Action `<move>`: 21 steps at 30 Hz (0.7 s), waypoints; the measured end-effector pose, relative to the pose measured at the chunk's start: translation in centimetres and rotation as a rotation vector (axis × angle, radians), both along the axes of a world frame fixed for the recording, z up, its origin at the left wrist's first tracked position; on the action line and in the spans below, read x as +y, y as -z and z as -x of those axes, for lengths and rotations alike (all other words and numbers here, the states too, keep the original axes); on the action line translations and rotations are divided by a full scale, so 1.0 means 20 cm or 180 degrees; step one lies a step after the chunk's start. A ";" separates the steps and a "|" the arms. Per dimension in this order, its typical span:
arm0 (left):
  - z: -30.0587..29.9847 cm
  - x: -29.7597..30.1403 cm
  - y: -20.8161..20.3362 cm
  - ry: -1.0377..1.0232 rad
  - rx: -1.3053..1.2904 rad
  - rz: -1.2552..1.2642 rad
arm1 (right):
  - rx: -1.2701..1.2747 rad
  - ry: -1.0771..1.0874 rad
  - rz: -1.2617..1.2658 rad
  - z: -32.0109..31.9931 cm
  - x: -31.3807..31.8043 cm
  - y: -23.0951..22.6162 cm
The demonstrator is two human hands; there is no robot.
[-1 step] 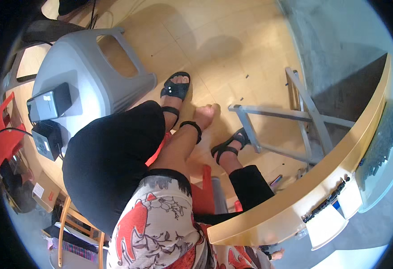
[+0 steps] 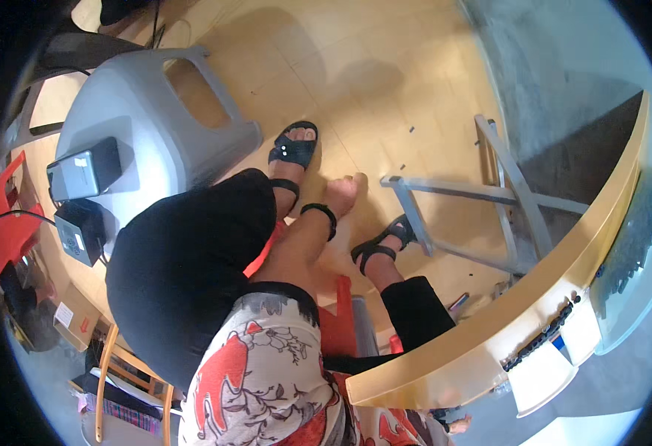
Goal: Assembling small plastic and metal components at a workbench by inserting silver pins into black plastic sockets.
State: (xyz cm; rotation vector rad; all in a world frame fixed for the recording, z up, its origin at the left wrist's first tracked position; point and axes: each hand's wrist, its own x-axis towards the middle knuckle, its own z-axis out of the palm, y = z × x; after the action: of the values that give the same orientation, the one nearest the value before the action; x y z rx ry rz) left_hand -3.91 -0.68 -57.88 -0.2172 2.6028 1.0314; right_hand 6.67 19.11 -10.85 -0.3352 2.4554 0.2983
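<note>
My left hand (image 2: 343, 195) reaches down to the wooden floor (image 2: 363, 97) between my two sandalled feet. Its fingers look curled together, and whatever they may hold is hidden. A black band (image 2: 329, 220) circles the wrist, and the sleeve (image 2: 266, 342) above is white with red and dark patterns. Beside the hand are a black sandal (image 2: 294, 149) on my left foot and another black sandal (image 2: 374, 249) on my right. Several tiny dark bits, such as a dark piece (image 2: 404, 166), lie scattered farther right. My right hand does not show.
A grey plastic stool (image 2: 136, 111) at left bears a black device (image 2: 88, 167). On the right are grey crossed legs (image 2: 489, 192) beneath a wooden table edge (image 2: 489, 334). A pen-like object (image 2: 459, 302) lies on the floor. Low down, a small hand (image 2: 459, 424) appears far off.
The whole view has shifted very slightly. My left hand keeps its place and its curled shape.
</note>
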 end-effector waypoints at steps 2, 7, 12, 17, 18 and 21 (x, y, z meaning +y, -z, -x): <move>0.03 0.03 -0.04 -0.0101 0.0193 0.0211 | 0.0065 -0.0018 0.0013 0.01 0.00 0.03; 0.01 0.03 -0.02 -0.0169 0.0189 0.0325 | 0.0223 -0.0092 0.0194 0.06 0.02 0.08; -0.11 -0.05 0.00 0.0042 -0.0622 0.0492 | 0.0567 -0.0263 0.0774 0.18 -0.02 0.31; 0.00 -0.11 -0.14 -0.0293 -0.0766 -0.0005 | 0.0946 -0.0386 0.1150 0.21 -0.10 0.31; 0.10 -0.10 -0.26 -0.0324 -0.1251 -0.0137 | 0.1019 -0.0386 0.1154 0.20 -0.09 0.29; 0.24 -0.19 -0.51 -0.0796 -0.1671 -0.0323 | 0.1183 -0.0476 0.1325 0.13 -0.09 0.23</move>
State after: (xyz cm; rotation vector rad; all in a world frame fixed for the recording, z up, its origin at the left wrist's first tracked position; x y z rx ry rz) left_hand -8.71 -4.49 -47.68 -0.7004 2.0785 1.0156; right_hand 4.07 17.38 -15.36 -0.6956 2.8586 -0.1066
